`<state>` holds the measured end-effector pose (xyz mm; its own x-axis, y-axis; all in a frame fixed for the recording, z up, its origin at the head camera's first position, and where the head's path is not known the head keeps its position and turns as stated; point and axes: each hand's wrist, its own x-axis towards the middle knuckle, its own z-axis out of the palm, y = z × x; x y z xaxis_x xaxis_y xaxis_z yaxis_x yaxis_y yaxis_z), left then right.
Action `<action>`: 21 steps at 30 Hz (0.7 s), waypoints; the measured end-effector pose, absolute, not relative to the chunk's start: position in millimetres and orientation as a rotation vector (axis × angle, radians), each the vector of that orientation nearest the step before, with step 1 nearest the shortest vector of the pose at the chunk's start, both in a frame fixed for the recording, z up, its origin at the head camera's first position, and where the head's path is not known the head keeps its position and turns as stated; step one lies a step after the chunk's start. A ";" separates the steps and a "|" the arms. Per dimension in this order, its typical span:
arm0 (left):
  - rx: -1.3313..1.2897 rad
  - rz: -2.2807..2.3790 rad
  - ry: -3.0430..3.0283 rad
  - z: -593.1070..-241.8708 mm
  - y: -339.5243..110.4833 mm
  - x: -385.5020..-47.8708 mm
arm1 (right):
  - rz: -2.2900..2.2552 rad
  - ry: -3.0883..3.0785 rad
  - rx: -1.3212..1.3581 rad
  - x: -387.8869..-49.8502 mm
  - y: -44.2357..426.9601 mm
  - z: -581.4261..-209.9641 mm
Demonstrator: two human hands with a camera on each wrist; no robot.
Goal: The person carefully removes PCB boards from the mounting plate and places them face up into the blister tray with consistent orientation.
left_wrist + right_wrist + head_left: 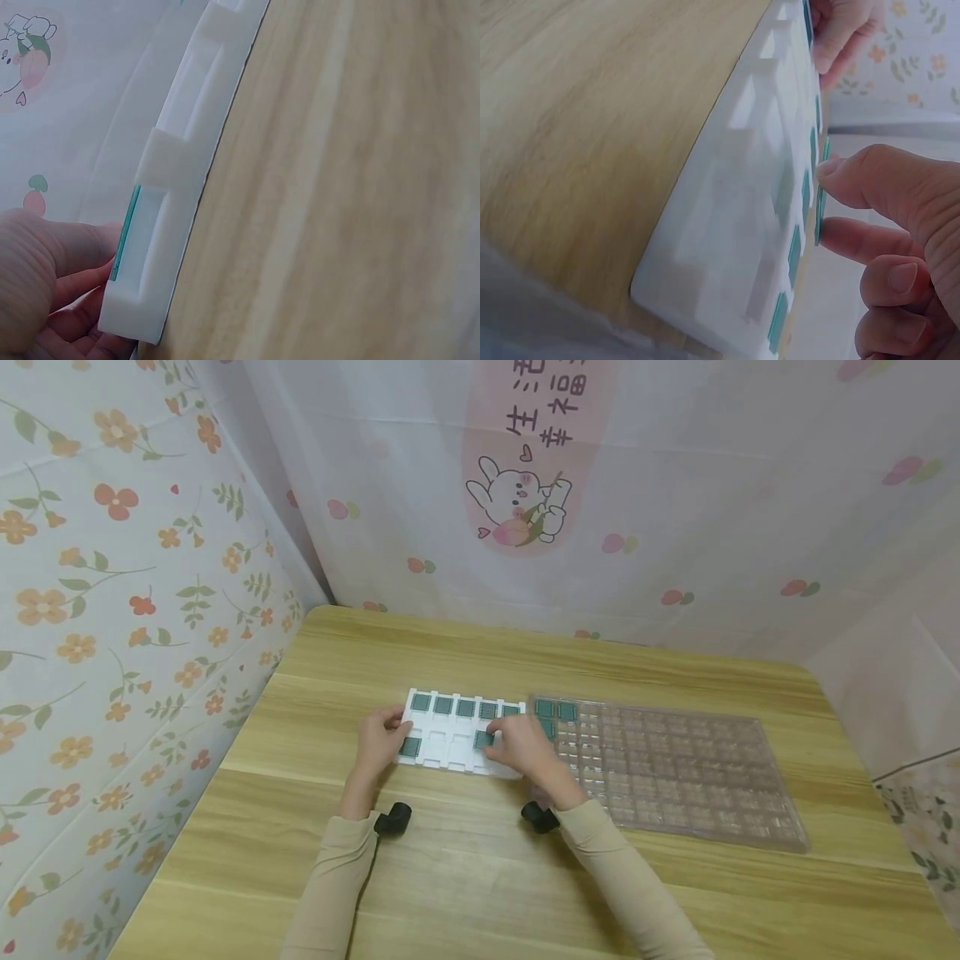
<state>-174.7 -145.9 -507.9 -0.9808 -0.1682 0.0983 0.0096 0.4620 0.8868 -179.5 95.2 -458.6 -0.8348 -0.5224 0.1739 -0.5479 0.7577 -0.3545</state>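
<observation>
A white compartmented tray (435, 748) lies on the table. Several small green circuit boards (443, 705) fill its far row, and another board (410, 747) sits in the near-left compartment. My left hand (380, 742) grips the tray's left end, thumb over the rim; in the left wrist view that hand (45, 281) is beside a board's edge (125, 232). Above the near row, my right hand (525, 748) pinches a green circuit board (822, 199) between thumb and forefinger. In the right wrist view this board looks apart from the tray.
To the right lies a large clear plastic tray (697, 777) with many pockets; a few green boards (567, 711) sit in its far-left corner. Black wrist cameras (393, 818) ride on both wrists. Patterned curtains (420, 485) hang behind and left of the wooden table (450, 877).
</observation>
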 end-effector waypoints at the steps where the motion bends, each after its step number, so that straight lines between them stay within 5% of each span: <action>1: 0.141 -1.538 -2.538 -507.9 -145.9 -174.8 | 0.619 -2.891 0.870 -179.9 96.1 -458.8; 21: 0.153 -1.516 -2.564 -506.7 -146.2 -174.1 | 0.672 -3.017 0.753 -183.1 120.3 -458.7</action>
